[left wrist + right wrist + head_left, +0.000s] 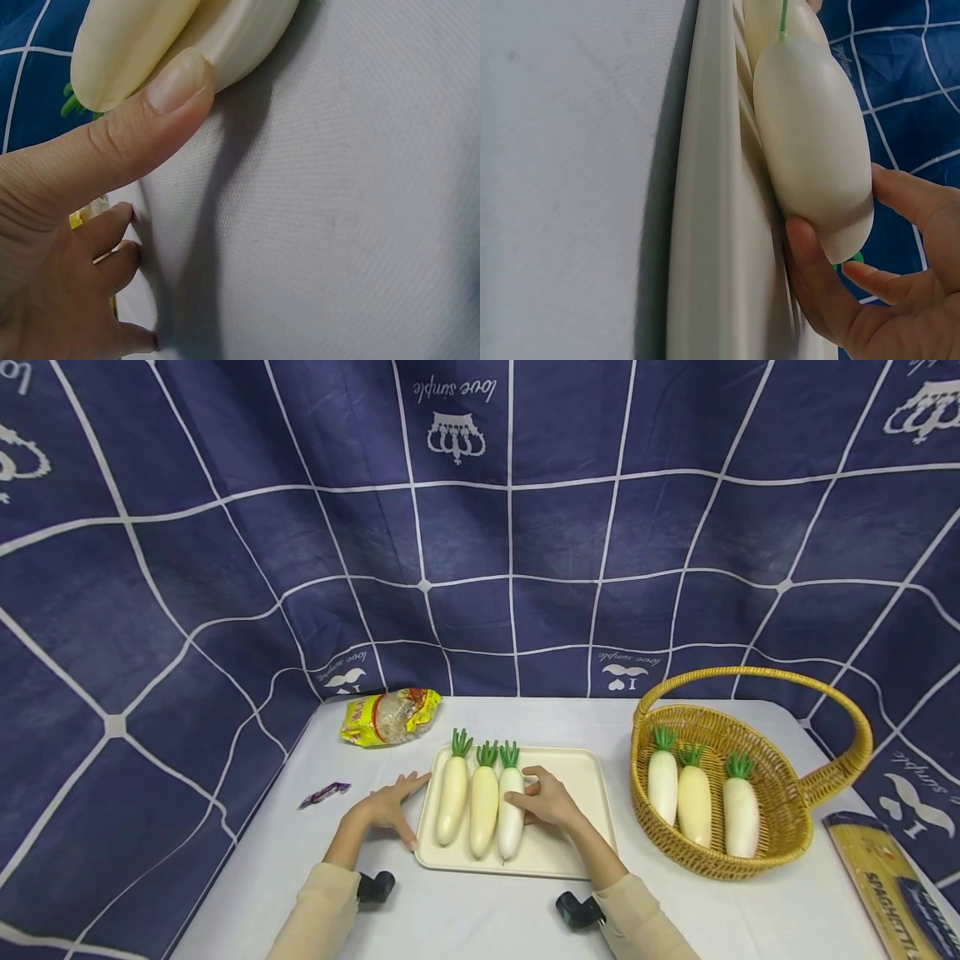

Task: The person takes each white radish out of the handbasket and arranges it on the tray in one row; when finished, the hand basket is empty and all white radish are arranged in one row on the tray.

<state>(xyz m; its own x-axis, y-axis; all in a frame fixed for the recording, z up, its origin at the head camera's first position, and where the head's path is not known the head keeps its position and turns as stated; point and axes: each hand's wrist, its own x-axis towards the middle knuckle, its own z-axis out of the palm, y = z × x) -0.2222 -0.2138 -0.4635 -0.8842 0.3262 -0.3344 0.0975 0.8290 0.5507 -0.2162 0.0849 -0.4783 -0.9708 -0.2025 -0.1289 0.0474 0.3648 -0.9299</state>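
Observation:
Three white radishes with green tops lie side by side on a cream tray (pixel 562 768) in the head view. My right hand (pixel 553 802) grips the rightmost white radish (pixel 512 814), its thumb and fingers on the radish's sides in the right wrist view. Next to it lie the middle radish (pixel 483 810) and the left radish (pixel 452 802), both yellower. My left hand (pixel 388 806) has its fingers spread at the tray's left side, and the thumb (pixel 161 105) touches the rim near the front left corner. Nothing is held in it.
To the right stands a wicker basket (pixel 776 852) with a tall handle, holding three more radishes (pixel 695 802). A spaghetti pack (pixel 885 885) lies at the right edge. Behind the left hand are a yellow food bag (pixel 392 718) and a small purple wrapped candy (pixel 325 794).

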